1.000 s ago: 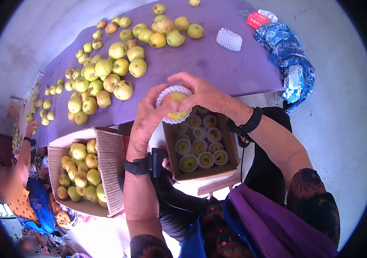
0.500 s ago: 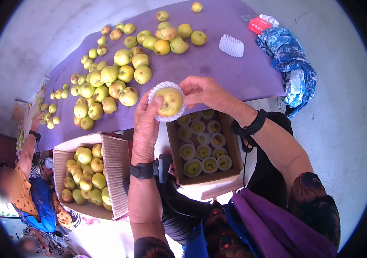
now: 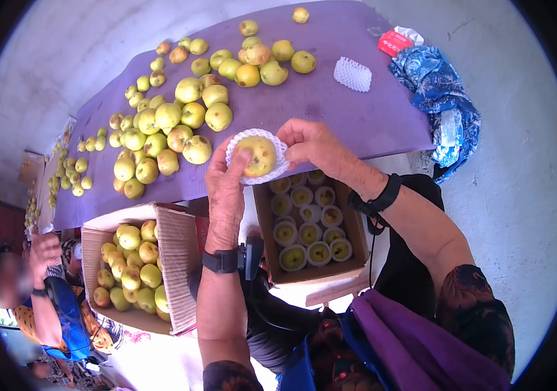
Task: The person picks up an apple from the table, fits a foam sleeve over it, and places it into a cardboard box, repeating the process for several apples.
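Note:
A yellow-green apple (image 3: 257, 156) with brown spots sits inside a white foam net sleeve (image 3: 281, 161), just past the table's near edge. My left hand (image 3: 226, 176) grips it from the left, the thumb pressed on its face. On the other side, my right hand (image 3: 311, 144) pinches the sleeve's edge, which is pulled out toward the fingers. Below my hands stands a cardboard box (image 3: 265, 228) holding rows of apples in foam sleeves. A flat foam sleeve (image 3: 352, 74) lies on the purple table cover (image 3: 278, 101).
Many loose apples (image 3: 167, 115) are spread over the table's left and middle. A tilted carton (image 3: 177, 260) of bare apples stands at left. Blue patterned cloth (image 3: 431, 78) and a red tissue pack (image 3: 395, 42) lie at right. A co-worker (image 3: 57, 306) sits far left.
My right fingers have drawn the sleeve's right edge outward from the apple. The co-worker's hand has moved from the table apples back toward their body.

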{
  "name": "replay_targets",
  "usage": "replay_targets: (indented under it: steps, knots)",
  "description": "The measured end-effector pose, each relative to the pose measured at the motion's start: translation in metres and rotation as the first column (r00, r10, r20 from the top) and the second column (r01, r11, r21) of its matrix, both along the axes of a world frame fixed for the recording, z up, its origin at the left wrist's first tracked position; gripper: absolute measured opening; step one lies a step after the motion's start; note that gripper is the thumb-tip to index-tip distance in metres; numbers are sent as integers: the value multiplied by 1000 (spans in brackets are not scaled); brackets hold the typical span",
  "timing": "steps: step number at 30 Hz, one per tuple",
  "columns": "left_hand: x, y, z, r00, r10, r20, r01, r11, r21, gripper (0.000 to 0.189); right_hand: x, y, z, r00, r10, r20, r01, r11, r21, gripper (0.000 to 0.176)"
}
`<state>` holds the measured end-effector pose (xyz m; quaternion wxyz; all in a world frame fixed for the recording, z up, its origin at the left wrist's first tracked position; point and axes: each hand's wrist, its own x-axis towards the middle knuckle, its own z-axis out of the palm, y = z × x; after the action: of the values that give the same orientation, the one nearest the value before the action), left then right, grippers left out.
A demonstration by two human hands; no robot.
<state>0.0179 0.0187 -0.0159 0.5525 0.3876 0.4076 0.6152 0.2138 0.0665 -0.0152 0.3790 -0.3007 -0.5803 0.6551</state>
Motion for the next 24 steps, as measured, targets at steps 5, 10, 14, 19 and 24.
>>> replay_targets:
  steps: [5,10,14,19,24]
  knots:
    - [-3,2,-1,996,-70,59,72,996,-44,44,4,-3,9,996,-26,79,27,1000,-7,42]
    - [7,1,0,987,-96,-132,98,995,14,50,1,-9,17,966,19,259,-38,997,66,55]
    - [13,0,2,985,-101,-138,106,994,27,51,-1,-1,-3,980,59,189,-82,990,115,60]
    - [8,-1,0,966,-119,-229,128,991,26,50,-8,-1,-7,971,17,237,-68,976,209,61]
    - [8,0,0,952,-98,-291,111,993,29,55,-15,-3,-12,968,-91,235,37,973,228,64]
